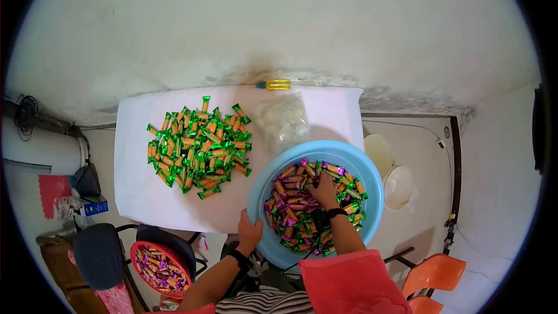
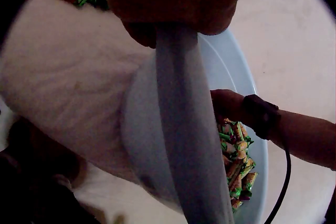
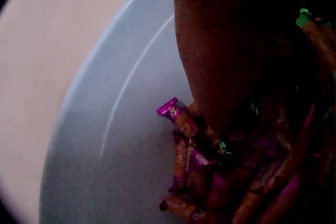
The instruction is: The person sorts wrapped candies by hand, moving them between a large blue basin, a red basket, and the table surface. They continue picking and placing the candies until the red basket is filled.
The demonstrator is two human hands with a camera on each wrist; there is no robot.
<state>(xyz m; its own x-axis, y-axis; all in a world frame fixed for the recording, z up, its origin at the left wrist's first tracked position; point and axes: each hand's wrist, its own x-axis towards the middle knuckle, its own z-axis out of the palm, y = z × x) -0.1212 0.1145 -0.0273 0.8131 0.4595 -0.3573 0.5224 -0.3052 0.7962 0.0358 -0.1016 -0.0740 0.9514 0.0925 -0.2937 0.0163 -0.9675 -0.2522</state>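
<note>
A light blue basin (image 1: 372,197) at the table's front right holds many purple-wrapped and green-wrapped sweets (image 1: 290,209). My left hand (image 1: 250,234) grips the basin's left rim; in the left wrist view its fingers (image 2: 178,3) curl over that rim. Inside the basin, my right hand (image 1: 325,191) reaches down among the sweets toward the far side, its fingertips hidden by them. Dark shadow in the right wrist view covers most of that hand (image 3: 220,50), with purple wrappers (image 3: 169,107) beside it. Whether it holds a sweet I cannot tell.
A pile of green-wrapped sweets (image 1: 200,151) lies on the white-covered table (image 1: 133,186). Behind the basin are a clear plastic bag (image 1: 283,121) and a yellow bottle (image 1: 278,85). A red basket (image 1: 137,264) of purple-wrapped sweets stands on a chair at lower left; white buckets (image 1: 399,188) stand at right.
</note>
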